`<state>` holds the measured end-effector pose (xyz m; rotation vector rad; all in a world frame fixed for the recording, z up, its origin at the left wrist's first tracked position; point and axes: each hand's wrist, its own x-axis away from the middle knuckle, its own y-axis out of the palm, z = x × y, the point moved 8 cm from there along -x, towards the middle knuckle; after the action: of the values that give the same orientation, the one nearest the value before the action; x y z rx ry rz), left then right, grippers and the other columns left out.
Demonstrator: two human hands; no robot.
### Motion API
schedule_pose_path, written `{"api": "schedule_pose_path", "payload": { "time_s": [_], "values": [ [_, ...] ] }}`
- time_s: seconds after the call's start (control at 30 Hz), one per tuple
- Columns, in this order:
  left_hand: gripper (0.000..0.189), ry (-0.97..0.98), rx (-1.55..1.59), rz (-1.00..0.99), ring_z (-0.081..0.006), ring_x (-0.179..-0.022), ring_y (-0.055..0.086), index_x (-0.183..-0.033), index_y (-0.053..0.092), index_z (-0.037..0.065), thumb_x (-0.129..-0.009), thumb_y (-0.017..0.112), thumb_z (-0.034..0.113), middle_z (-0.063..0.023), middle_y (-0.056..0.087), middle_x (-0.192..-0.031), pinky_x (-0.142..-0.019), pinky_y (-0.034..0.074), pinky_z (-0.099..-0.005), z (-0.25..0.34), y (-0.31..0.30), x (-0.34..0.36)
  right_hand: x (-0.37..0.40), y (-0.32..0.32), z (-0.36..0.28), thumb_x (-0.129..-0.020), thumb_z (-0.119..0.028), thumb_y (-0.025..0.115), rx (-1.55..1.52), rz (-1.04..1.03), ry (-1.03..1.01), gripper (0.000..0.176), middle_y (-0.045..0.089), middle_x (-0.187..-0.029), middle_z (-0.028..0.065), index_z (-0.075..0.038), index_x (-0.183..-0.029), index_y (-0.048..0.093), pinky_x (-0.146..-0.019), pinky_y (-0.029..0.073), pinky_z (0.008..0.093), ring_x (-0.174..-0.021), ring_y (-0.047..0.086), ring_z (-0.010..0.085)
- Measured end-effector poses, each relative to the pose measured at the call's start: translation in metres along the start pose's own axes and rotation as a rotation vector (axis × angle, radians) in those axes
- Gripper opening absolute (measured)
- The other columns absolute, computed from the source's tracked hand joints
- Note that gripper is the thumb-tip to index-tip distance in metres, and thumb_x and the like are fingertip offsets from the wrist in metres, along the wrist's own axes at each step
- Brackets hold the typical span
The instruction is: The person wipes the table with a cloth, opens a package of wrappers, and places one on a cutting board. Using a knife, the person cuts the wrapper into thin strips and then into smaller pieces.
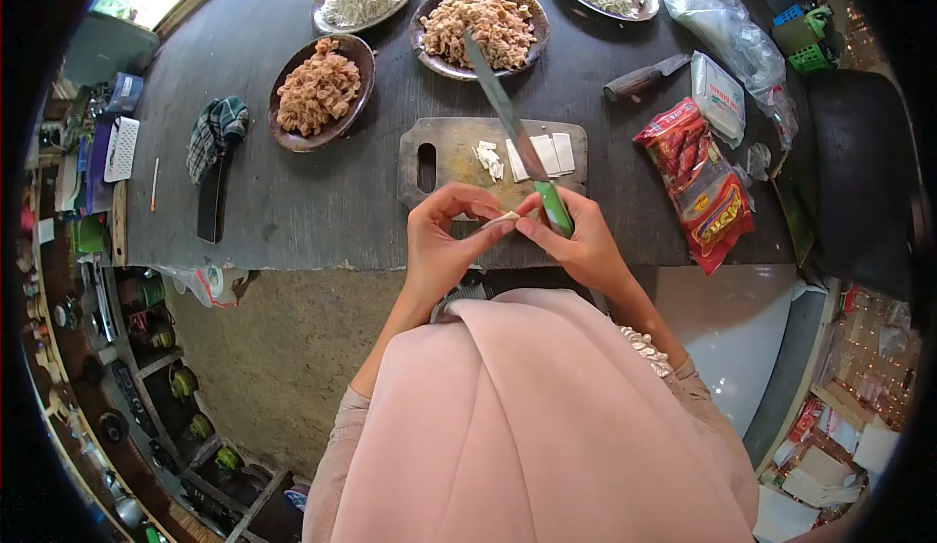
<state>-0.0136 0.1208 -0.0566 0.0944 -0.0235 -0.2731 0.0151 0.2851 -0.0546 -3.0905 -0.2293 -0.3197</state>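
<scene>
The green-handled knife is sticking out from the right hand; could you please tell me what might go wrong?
The green-handled knife, held in the right hand while it and the left hand pinch a small pale piece, might slip and nick a finger. The piece could drop off the nearby table edge.

Our two bare hands, left [451, 234] and right [576, 241], meet fingertip to fingertip before the torso, fingers curled and pinching, with wrists raised and both forearms angled inward.

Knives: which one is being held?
The green-handled knife, in the right hand. The other, a wooden-handled knife, lies on the table.
</scene>
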Motion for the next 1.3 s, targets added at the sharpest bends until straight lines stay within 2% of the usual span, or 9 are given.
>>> {"api": "schedule_pose_path", "payload": {
  "time_s": [0.4, 0.47, 0.7, 0.87, 0.97, 1.03, 1.13, 1.2, 1.3],
  "values": [
    [0.024, -0.118, 0.007, 0.104, -0.0105, -0.085, 0.068, -0.099, 0.067, 0.001, -0.079, 0.082, 0.002, -0.0052, 0.072, -0.090, -0.077, 0.053, -0.0243, -0.021, -0.026, 0.010, -0.012, 0.005, 0.016, -0.092, -0.012, 0.070, 0.066, 0.144, -0.087, 0.012, 0.050, -0.073, -0.0068, -0.002, -0.096, 0.066, -0.059, 0.034, 0.0225, -0.066, 0.042, 0.0030],
    [0.023, -0.127, -0.010, 0.160, -0.0109, -0.085, 0.069, -0.098, 0.067, 0.000, -0.080, 0.081, 0.003, -0.0053, 0.072, -0.089, -0.077, 0.054, -0.0247, -0.026, -0.032, 0.011, -0.013, 0.005, 0.012, -0.091, -0.015, 0.070, 0.212, 0.183, -0.082, 0.016, 0.054, -0.068, 0.0023, -0.001, -0.100, 0.065, -0.059, 0.039, 0.0279, -0.064, 0.046, 0.0088],
    [0.020, -0.103, -0.295, 0.300, -0.0115, -0.085, 0.069, -0.099, 0.067, 0.000, -0.083, 0.079, 0.002, -0.0069, 0.072, -0.088, -0.076, 0.054, -0.0238, -0.031, -0.056, 0.007, -0.005, 0.000, 0.008, -0.095, -0.018, 0.065, 0.304, 0.114, -0.047, 0.027, 0.059, -0.076, 0.0128, -0.001, -0.114, 0.057, -0.066, 0.046, 0.0350, -0.068, 0.056, 0.0185],
    [0.020, 0.000, -0.401, 0.343, -0.0108, -0.081, 0.069, -0.099, 0.068, 0.001, -0.083, 0.079, 0.005, -0.0069, 0.073, -0.093, -0.071, 0.053, -0.0230, -0.019, -0.050, 0.004, 0.005, 0.005, 0.023, -0.101, -0.017, 0.053, 0.345, -0.021, 0.055, 0.029, 0.063, -0.088, 0.0248, -0.002, -0.122, 0.041, -0.075, 0.048, 0.0434, -0.084, 0.065, 0.0413],
    [0.024, -0.089, -0.525, 0.342, -0.0136, -0.083, 0.067, -0.099, 0.069, 0.003, -0.079, 0.082, 0.007, -0.0065, 0.072, -0.098, -0.072, 0.053, -0.0281, -0.020, -0.051, 0.005, 0.008, 0.007, 0.032, -0.102, -0.016, 0.051, 0.341, -0.033, -0.005, 0.027, 0.063, -0.092, 0.0272, -0.001, -0.122, 0.041, -0.077, 0.048, 0.0452, -0.088, 0.065, 0.0443],
    [0.031, 0.178, -0.897, 0.311, -0.0204, -0.091, 0.064, -0.102, 0.069, 0.005, -0.074, 0.083, 0.008, -0.0060, 0.070, -0.102, -0.078, 0.050, -0.0353, -0.002, -0.040, 0.004, 0.010, 0.009, 0.035, -0.102, -0.016, 0.051, 0.346, -0.033, -0.034, 0.027, 0.064, -0.093, 0.0283, -0.001, -0.122, 0.040, -0.077, 0.048, 0.0466, -0.089, 0.064, 0.0461],
    [0.042, 0.367, -0.988, 0.292, -0.0261, -0.099, 0.061, -0.112, 0.066, 0.008, -0.073, 0.082, 0.007, -0.0057, 0.070, -0.103, -0.085, 0.047, -0.0389, 0.002, -0.028, 0.005, 0.014, 0.009, 0.036, -0.102, -0.015, 0.049, 0.382, -0.041, -0.008, 0.030, 0.064, -0.092, 0.0305, -0.002, -0.127, 0.038, -0.077, 0.048, 0.0494, -0.088, 0.064, 0.0491],
    [0.046, 0.374, -0.967, 0.288, -0.0253, -0.098, 0.061, -0.116, 0.064, 0.009, -0.073, 0.080, 0.005, -0.0041, 0.069, -0.101, -0.087, 0.045, -0.0398, -0.001, -0.024, 0.004, 0.017, 0.010, 0.040, -0.102, -0.014, 0.048, 0.415, -0.052, 0.046, 0.035, 0.064, -0.091, 0.0316, -0.004, -0.133, 0.037, -0.075, 0.049, 0.0508, -0.086, 0.063, 0.0505],
    [0.052, 0.368, -0.925, 0.286, -0.0246, -0.097, 0.062, -0.121, 0.061, 0.010, -0.073, 0.078, 0.003, -0.0025, 0.069, -0.100, -0.089, 0.043, -0.0404, -0.002, -0.023, 0.002, 0.017, 0.013, 0.038, -0.101, -0.011, 0.047, 0.423, -0.030, -0.088, 0.052, 0.064, -0.088, 0.0316, -0.013, -0.150, 0.029, -0.073, 0.049, 0.0548, -0.082, 0.063, 0.0515]
  ]
}}
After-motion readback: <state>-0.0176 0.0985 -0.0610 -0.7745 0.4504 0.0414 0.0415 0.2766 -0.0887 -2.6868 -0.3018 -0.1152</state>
